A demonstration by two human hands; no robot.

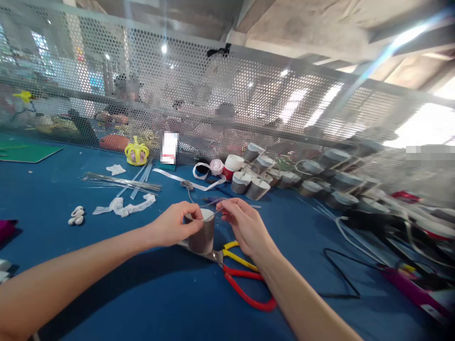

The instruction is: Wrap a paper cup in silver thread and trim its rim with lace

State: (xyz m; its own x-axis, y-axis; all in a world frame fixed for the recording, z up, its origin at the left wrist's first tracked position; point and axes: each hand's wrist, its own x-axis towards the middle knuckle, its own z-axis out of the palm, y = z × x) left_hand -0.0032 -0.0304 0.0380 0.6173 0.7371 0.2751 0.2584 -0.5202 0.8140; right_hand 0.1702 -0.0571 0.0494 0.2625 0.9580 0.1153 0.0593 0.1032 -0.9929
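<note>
In the middle of the head view stands a small grey cup point(203, 237) with a white inside. My left hand point(179, 221) grips its rim, thumb outside and fingers over the edge. My right hand point(245, 225) is closed in a pinch on a thin grey cord point(218, 208) at the cup's right side. A small coil of grey cord point(186, 184) lies behind the cup, its tail running toward the cup. Scissors with one yellow and one red handle point(245, 290) lie beneath, their blades partly hidden by the cup and my left hand.
Several similar grey cups point(258, 189) are grouped behind and to the right. On the left lie thin wires point(122, 181), white lace point(124, 207) and a yellow crown point(137, 152). A purple glue gun or similar tool point(414, 289) lies right. A perforated metal screen point(199, 80) borders the table's back.
</note>
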